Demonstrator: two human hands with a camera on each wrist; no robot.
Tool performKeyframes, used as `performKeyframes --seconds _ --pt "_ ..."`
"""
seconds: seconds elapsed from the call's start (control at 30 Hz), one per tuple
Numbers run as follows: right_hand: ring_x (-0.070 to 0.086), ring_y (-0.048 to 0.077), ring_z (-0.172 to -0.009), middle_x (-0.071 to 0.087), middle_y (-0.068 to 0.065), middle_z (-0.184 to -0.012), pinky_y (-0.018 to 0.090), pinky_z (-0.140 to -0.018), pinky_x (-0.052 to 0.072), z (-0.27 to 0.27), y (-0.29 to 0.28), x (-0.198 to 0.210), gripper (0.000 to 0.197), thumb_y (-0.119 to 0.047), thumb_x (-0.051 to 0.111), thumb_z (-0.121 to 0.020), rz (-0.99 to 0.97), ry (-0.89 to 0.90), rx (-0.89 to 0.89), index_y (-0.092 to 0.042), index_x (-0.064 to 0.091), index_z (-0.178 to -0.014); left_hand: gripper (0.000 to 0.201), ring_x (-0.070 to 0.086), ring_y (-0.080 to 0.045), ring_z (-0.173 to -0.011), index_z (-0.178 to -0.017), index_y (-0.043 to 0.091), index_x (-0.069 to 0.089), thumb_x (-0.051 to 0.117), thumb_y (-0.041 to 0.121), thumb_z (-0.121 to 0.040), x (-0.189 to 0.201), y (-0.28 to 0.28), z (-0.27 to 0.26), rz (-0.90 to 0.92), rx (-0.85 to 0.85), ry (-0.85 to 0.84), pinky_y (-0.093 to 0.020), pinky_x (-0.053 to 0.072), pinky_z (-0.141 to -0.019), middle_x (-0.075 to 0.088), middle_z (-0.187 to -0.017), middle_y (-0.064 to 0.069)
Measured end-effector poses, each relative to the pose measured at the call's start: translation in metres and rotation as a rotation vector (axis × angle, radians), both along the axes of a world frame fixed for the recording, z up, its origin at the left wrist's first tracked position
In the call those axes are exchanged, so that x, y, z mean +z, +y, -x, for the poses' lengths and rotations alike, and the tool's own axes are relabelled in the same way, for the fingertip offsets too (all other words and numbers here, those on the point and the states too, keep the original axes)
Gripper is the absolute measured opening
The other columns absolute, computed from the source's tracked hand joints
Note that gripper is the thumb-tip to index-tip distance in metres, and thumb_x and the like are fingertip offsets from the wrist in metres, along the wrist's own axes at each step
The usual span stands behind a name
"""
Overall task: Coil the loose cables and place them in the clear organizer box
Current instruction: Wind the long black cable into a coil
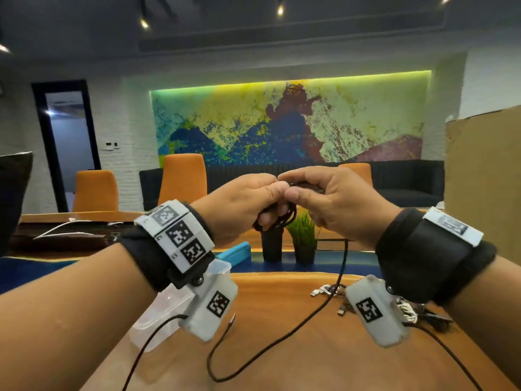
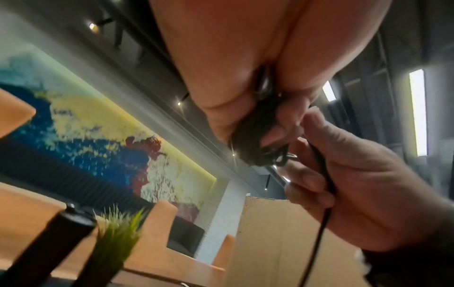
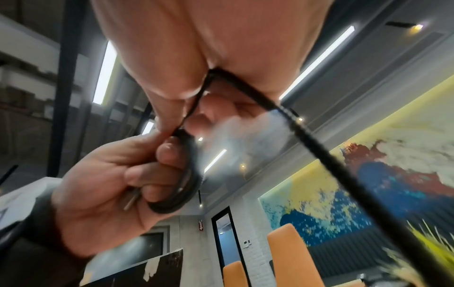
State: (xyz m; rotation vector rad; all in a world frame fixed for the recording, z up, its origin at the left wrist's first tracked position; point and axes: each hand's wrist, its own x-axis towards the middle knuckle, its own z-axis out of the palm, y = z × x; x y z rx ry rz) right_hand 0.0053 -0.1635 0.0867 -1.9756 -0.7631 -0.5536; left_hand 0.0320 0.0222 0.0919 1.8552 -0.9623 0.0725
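Both hands are raised above the wooden table (image 1: pixel 282 348). My left hand (image 1: pixel 253 201) grips a small coil of black cable (image 1: pixel 284 218), the loops bunched round its curled fingers (image 3: pixel 152 174). My right hand (image 1: pixel 310 190) pinches the same black cable (image 3: pixel 319 147) just beside the coil. The loose tail of the cable (image 1: pixel 282 337) hangs down from the right hand and loops across the table to a metal plug (image 1: pixel 231 320). The clear organizer box (image 1: pixel 160 314) stands on the table under my left wrist, partly hidden by it.
A tangle of other cables (image 1: pixel 338 297) with white and metal plugs lies on the table under my right wrist. Behind the hands stand a small potted grass plant (image 1: pixel 303 235), a black cylinder (image 1: pixel 272 246) and a blue lid (image 1: pixel 234 253). A cardboard box (image 1: pixel 485 179) rises at the right.
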Motion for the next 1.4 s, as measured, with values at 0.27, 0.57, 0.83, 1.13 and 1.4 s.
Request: performKeyframes --seconds 0.27,0.57,0.83,1.13,1.4 --pt "0.041 0.015 -0.046 0.054 0.002 -0.057 0.026 -0.039 0.035 -0.007 0.004 -0.001 0.016 -0.013 0.055 -0.099 -0.261 0.111 0.027 -0.010 0.071 -0.101 0.034 0.057 -0.014 -0.061 -0.094 0.004 0.057 0.040 0.031 -0.106 -0.005 -0.014 0.004 0.209 0.059 0.194 -0.025 0.047 -0.061 0.061 -0.075 -0.006" --pt "0.045 0.011 -0.044 0.060 0.008 -0.076 0.024 -0.035 0.033 -0.005 0.003 -0.001 0.021 -0.021 0.044 -0.104 -0.181 0.187 0.035 -0.004 0.058 -0.105 0.040 0.048 -0.015 -0.063 -0.078 0.016 0.055 0.037 0.038 -0.107 -0.004 -0.021 0.005 0.167 0.179 0.129 -0.032 0.040 -0.069 0.049 -0.058 0.005" --pt "0.056 0.009 -0.057 0.058 0.005 -0.072 0.022 -0.050 0.053 -0.004 0.012 0.006 0.021 -0.009 0.042 -0.103 -0.429 0.155 0.268 0.008 0.053 -0.107 0.033 0.054 -0.009 -0.055 -0.081 0.018 0.056 0.045 0.042 -0.101 -0.003 -0.025 0.019 0.616 -0.158 0.662 -0.022 0.050 -0.060 0.060 -0.068 0.004" --pt "0.030 0.010 -0.045 0.054 0.010 -0.073 0.024 -0.042 0.021 -0.009 -0.014 -0.015 0.023 -0.019 0.056 -0.097 -0.511 0.257 0.160 -0.003 0.067 -0.109 0.033 0.047 -0.003 -0.053 -0.083 0.024 0.050 0.035 0.045 -0.103 -0.002 -0.011 0.022 0.624 -0.305 0.696 -0.019 0.024 -0.054 0.060 -0.134 0.003" --pt "0.059 0.012 -0.073 0.063 0.000 -0.078 0.028 -0.068 0.049 0.021 0.006 -0.052 0.019 -0.028 0.052 -0.100 0.504 0.160 -0.027 -0.019 0.069 -0.102 0.027 0.062 -0.026 -0.082 -0.097 0.010 0.050 0.035 0.028 -0.108 -0.008 -0.023 0.006 0.177 0.085 -0.088 -0.027 0.050 -0.071 0.071 -0.120 -0.006"
